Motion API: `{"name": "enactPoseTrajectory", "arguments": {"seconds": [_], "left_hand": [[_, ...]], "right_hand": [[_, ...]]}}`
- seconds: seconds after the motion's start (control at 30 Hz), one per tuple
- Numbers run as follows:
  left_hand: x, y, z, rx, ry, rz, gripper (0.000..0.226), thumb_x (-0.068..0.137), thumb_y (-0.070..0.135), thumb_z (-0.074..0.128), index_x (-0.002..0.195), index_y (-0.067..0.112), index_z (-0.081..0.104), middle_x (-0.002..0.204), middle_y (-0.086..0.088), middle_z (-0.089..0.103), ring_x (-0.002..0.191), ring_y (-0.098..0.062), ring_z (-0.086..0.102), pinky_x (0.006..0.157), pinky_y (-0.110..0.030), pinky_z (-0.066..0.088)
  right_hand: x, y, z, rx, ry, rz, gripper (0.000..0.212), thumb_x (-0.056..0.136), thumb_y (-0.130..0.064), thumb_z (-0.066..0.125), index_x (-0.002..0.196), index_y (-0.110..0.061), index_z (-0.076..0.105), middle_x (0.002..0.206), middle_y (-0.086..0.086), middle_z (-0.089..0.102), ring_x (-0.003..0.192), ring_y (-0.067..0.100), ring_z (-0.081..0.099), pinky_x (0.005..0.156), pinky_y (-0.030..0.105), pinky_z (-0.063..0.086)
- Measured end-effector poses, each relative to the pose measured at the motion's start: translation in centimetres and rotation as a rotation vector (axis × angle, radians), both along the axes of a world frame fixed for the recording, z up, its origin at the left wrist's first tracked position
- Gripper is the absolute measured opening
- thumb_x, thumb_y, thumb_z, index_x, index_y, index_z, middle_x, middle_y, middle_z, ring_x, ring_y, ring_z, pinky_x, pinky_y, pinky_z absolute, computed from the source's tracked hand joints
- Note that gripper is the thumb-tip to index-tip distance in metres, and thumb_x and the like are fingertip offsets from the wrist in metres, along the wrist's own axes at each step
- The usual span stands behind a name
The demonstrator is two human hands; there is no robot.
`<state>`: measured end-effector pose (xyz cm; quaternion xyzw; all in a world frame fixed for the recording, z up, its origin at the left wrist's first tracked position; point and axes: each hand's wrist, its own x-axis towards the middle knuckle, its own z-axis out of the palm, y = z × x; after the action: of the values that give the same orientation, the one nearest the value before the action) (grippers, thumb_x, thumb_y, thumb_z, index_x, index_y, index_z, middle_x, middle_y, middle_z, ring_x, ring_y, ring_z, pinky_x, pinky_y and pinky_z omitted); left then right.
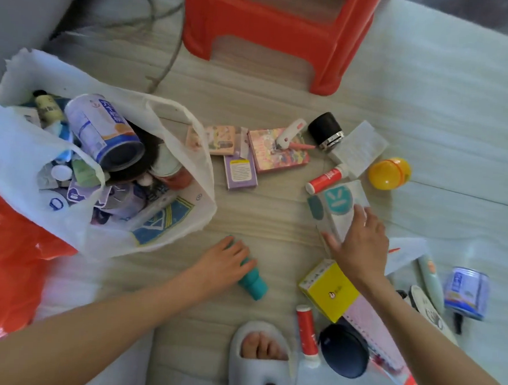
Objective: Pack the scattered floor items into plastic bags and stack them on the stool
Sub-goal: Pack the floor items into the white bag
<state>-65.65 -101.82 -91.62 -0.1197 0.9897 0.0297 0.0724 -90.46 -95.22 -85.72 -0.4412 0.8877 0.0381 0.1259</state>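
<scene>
Two hands low: left hand [227, 257] grips teal bottle [252, 282] on floor; right hand [359, 242] spread flat on white box [338, 208]. Bare floor between them; white bag [183, 218] open at left, stool [273, 31] beyond.

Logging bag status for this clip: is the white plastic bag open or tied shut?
Open. The white plastic bag gapes with its mouth spread; a can and other items show inside.
</scene>
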Motion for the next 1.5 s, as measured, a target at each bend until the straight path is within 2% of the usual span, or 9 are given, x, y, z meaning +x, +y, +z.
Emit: {"name": "enactPoseTrajectory", "arguments": {"seconds": [0.13,0.3,0.53,0.77,0.93,1.17,1.27,1.33,1.5], "left_hand": [[-0.8,-0.6,-0.4,0.044,-0.086,-0.013,0.028,0.042,0.025,0.081,0.067,0.021,0.068,0.063,0.001,0.062,0.056,-0.018,0.059,0.055,-0.024,0.049],[-0.2,0.4,1.2,0.247,-0.010,0.087,0.048,0.029,0.034,0.084,0.072,0.021,0.068,0.063,0.005,0.060,0.052,-0.013,0.058,0.041,-0.019,0.044],[0.8,-1.7,9.8,0.350,0.327,0.529,0.050,0.069,0.043,0.050,0.113,0.018,0.053,0.094,0.002,0.063,0.083,-0.013,0.058,0.069,-0.022,0.046],[7.1,-4.9,12.5,0.220,0.124,1.076,0.048,0.074,0.027,0.071,0.115,0.007,0.056,0.098,-0.013,0.062,0.091,-0.032,0.056,0.072,-0.040,0.046],[9.0,-4.9,9.3,0.156,-0.080,1.000,0.044,0.051,0.019,0.087,0.084,0.002,0.063,0.075,-0.019,0.063,0.069,-0.037,0.061,0.056,-0.039,0.050],[9.0,-5.7,8.4,-0.005,0.037,0.818,0.031,0.039,0.001,0.084,0.062,0.009,0.065,0.062,-0.008,0.062,0.058,-0.027,0.060,0.051,-0.028,0.047],[11.0,-5.6,9.1,-0.201,0.163,0.789,0.020,0.062,0.003,0.063,0.078,0.013,0.069,0.090,-0.007,0.068,0.098,-0.030,0.061,0.081,-0.040,0.035],[12.8,-5.8,9.9,-0.312,0.183,0.861,0.029,0.068,0.002,0.049,0.088,0.014,0.066,0.109,-0.010,0.064,0.117,-0.032,0.047,0.089,-0.046,0.029],[16.7,-6.5,11.3,-0.194,0.242,1.201,0.073,0.053,-0.015,0.064,0.120,0.009,0.049,0.117,-0.024,0.046,0.097,-0.037,0.041,0.080,-0.048,0.041]], "right_hand": [[-1.3,-0.9,-1.1,0.014,-0.024,-0.104,0.088,0.073,-0.055,0.065,0.138,-0.011,0.026,0.136,0.020,0.037,0.120,0.039,0.041,0.095,0.047,0.038],[-1.9,-1.2,-1.2,0.021,-0.068,-0.146,0.088,0.075,-0.053,0.063,0.142,-0.017,0.018,0.129,0.020,0.041,0.115,0.038,0.042,0.090,0.045,0.039],[0.8,-1.0,0.0,-0.049,-0.086,-0.084,0.090,0.072,-0.053,0.066,0.143,-0.019,0.021,0.129,0.019,0.042,0.114,0.038,0.042,0.089,0.047,0.038],[5.8,-4.5,3.8,-0.297,-0.223,0.025,0.090,0.068,-0.046,0.072,0.140,-0.015,0.029,0.125,0.018,0.047,0.110,0.036,0.045,0.086,0.048,0.043],[9.0,-7.1,6.1,-0.399,-0.335,0.121,0.095,0.067,-0.046,0.073,0.143,-0.019,0.024,0.134,0.012,0.043,0.120,0.030,0.042,0.095,0.047,0.040],[11.8,-8.9,7.5,-0.401,-0.374,0.220,0.097,0.066,-0.050,0.072,0.143,-0.018,0.023,0.135,0.010,0.041,0.123,0.028,0.040,0.099,0.050,0.040],[12.8,-9.5,8.3,-0.411,-0.374,0.248,0.096,0.066,-0.047,0.074,0.143,-0.018,0.025,0.133,0.010,0.043,0.122,0.027,0.039,0.097,0.045,0.040],[13.5,-9.8,9.1,-0.417,-0.386,0.269,0.094,0.066,-0.047,0.074,0.142,-0.018,0.027,0.133,0.010,0.043,0.122,0.027,0.039,0.099,0.045,0.039],[16.5,-11.3,12.0,-0.466,-0.444,0.330,0.094,0.066,-0.045,0.075,0.143,-0.019,0.028,0.129,0.007,0.045,0.119,0.024,0.042,0.097,0.038,0.034]]}}
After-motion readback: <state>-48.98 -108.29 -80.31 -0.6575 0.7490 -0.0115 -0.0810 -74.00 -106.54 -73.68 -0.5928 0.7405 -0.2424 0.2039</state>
